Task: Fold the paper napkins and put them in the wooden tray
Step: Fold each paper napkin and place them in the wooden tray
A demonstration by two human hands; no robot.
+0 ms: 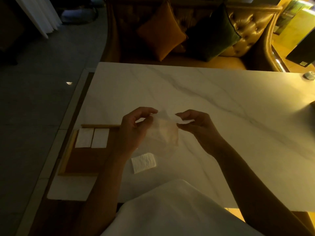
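Note:
A thin white paper napkin [165, 130] hangs in the air above the marble table [204, 92], stretched between both hands. My left hand [134, 128] pinches its upper left edge and my right hand [196, 123] pinches its upper right corner. A square folded napkin [143, 162] lies on the table just below them. The wooden tray [85, 160] sits at the table's left edge, partly hidden by my left forearm. Two folded napkins [84, 137] [100, 138] lie side by side in its far end.
A white stack of napkins [71, 188] lies at the near left corner, just in front of the tray. A sofa with an orange cushion [160, 29] and a dark green one stands beyond the far edge. A small round object [309, 75] sits at the far right.

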